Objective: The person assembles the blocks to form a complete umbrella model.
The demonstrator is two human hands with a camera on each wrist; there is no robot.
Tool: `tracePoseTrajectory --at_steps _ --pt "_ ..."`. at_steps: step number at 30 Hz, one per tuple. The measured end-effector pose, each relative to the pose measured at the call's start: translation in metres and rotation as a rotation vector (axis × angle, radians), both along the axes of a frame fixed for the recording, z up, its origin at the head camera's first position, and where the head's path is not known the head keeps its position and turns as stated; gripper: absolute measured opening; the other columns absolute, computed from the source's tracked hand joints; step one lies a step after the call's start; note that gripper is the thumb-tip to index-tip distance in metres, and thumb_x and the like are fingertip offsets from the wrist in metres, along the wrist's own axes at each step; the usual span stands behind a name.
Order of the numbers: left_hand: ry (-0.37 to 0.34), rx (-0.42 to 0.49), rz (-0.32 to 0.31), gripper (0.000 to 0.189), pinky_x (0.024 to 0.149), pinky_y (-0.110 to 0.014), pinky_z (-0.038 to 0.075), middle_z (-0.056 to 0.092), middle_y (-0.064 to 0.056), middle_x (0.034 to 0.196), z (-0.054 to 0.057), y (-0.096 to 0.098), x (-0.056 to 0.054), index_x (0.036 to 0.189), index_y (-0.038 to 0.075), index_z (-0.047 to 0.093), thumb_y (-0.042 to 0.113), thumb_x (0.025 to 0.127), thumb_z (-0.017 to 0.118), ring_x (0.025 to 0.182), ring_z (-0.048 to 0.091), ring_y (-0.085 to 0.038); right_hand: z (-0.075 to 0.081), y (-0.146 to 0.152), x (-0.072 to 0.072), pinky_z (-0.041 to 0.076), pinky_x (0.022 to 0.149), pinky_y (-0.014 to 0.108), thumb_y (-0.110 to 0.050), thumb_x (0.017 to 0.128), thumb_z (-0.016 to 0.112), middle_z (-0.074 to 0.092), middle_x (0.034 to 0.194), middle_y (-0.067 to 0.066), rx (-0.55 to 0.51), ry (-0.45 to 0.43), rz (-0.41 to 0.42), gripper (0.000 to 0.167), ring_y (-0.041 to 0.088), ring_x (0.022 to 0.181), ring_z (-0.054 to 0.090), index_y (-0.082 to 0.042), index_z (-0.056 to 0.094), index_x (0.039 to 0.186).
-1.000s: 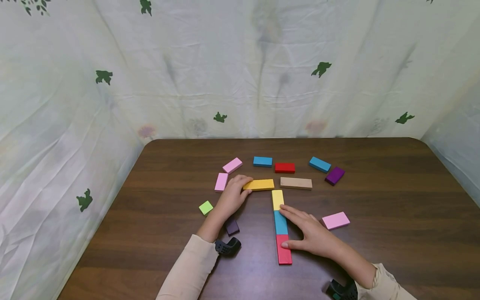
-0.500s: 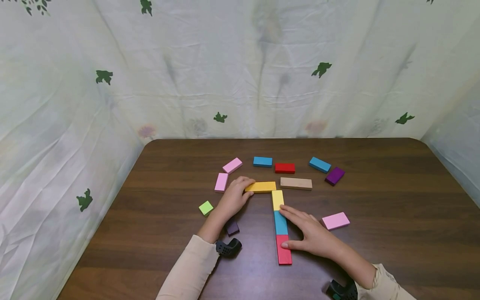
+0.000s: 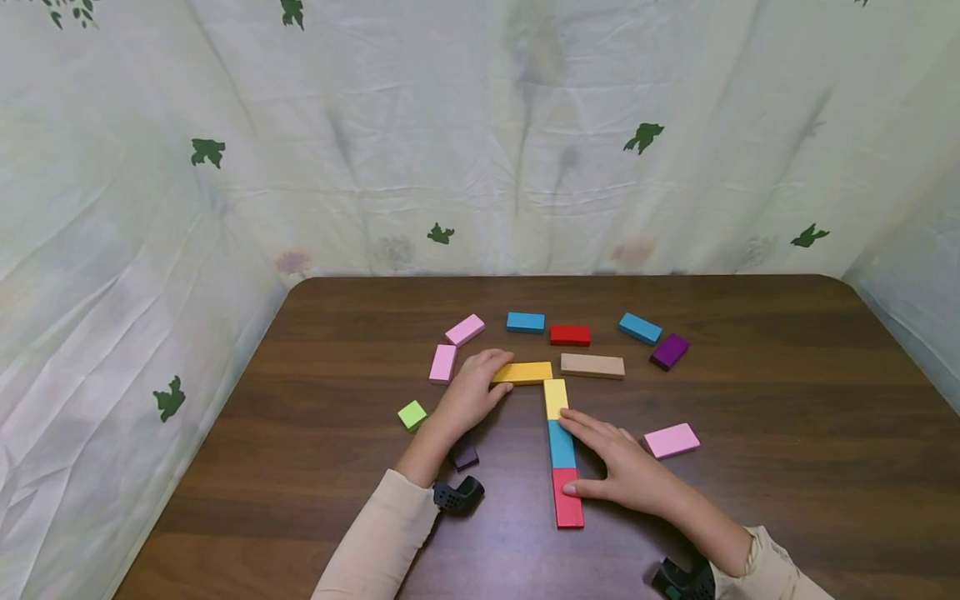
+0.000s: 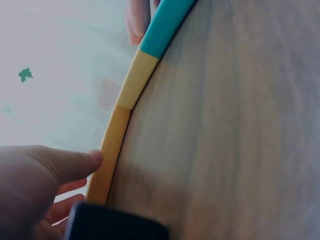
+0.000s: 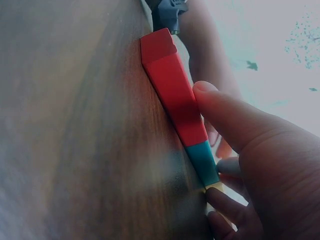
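Observation:
My left hand (image 3: pixel 471 390) pinches the left end of an orange-yellow wooden block (image 3: pixel 525 373), thumb on its near side and fingers on its far side. That block lies crosswise at the far end of a straight row: a pale yellow block (image 3: pixel 555 399), a blue block (image 3: pixel 562 445) and a red block (image 3: pixel 567 498). In the left wrist view the orange-yellow block appears to meet the pale yellow one. With fingers spread, my right hand (image 3: pixel 626 467) rests against the row's right side. Its thumb touches the red block; its fingertips reach the join of yellow and blue.
Beyond the row lie a natural wood block (image 3: pixel 592 367), a red block (image 3: pixel 570 336) and two blue blocks, one (image 3: pixel 526 322) farther left. A purple block (image 3: pixel 670 352) and pink block (image 3: pixel 672 441) lie right. Pink, green (image 3: pixel 412 415) and dark purple (image 3: pixel 465 456) blocks surround my left arm.
My left hand has slid the orange-yellow block slightly right and toward me, up to the far end of the row. The right hand and the row have stayed still.

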State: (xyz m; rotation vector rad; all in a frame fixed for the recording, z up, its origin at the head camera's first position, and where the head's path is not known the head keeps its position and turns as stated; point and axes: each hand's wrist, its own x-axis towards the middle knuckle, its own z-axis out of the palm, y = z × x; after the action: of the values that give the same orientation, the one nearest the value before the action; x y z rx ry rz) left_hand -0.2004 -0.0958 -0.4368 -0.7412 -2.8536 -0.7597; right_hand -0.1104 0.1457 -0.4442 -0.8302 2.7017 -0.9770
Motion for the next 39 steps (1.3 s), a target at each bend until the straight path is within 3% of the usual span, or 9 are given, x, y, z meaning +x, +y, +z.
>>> tracePoseTrajectory --at_steps 12,17,27,39 --pt "-0.048 -0.023 -0.130 0.045 0.100 -0.035 0.029 0.047 -0.008 0.130 0.005 0.018 0.013 0.127 0.004 0.050 0.023 0.088 0.059 0.120 0.040 -0.023 0.000 0.000 -0.001 0.027 0.094 0.054 -0.059 0.073 0.062 0.030 0.142 -0.005 0.008 0.010 0.005 0.081 0.020 0.127 0.030 -0.020 0.036 0.139" --pt "-0.086 -0.061 -0.144 0.050 0.100 -0.035 0.028 0.044 -0.006 0.134 0.004 0.020 0.014 0.131 0.006 0.046 0.029 0.088 0.057 0.124 0.037 -0.021 0.000 0.000 -0.001 0.027 0.094 0.054 -0.059 0.073 0.062 0.030 0.142 -0.004 0.009 0.002 0.004 0.081 0.021 0.127 0.030 -0.020 0.036 0.139" --pt "-0.067 -0.098 -0.213 0.062 0.100 -0.036 0.028 0.043 -0.007 0.132 0.004 0.017 0.014 0.131 0.008 0.047 0.044 0.082 0.061 0.123 0.036 -0.023 -0.001 0.000 -0.001 0.026 0.093 0.056 -0.059 0.073 0.061 0.030 0.142 -0.005 0.000 0.011 0.008 0.080 0.020 0.127 0.030 -0.020 0.036 0.139" --pt "-0.013 -0.100 -0.176 0.081 0.101 -0.040 0.025 0.041 -0.006 0.132 -0.006 0.021 0.015 0.129 0.010 0.047 0.062 0.069 0.064 0.122 0.034 -0.022 -0.002 0.001 -0.001 0.026 0.093 0.056 -0.058 0.074 0.062 0.029 0.142 -0.006 -0.012 0.011 0.011 0.079 0.019 0.127 0.029 -0.021 0.036 0.139"
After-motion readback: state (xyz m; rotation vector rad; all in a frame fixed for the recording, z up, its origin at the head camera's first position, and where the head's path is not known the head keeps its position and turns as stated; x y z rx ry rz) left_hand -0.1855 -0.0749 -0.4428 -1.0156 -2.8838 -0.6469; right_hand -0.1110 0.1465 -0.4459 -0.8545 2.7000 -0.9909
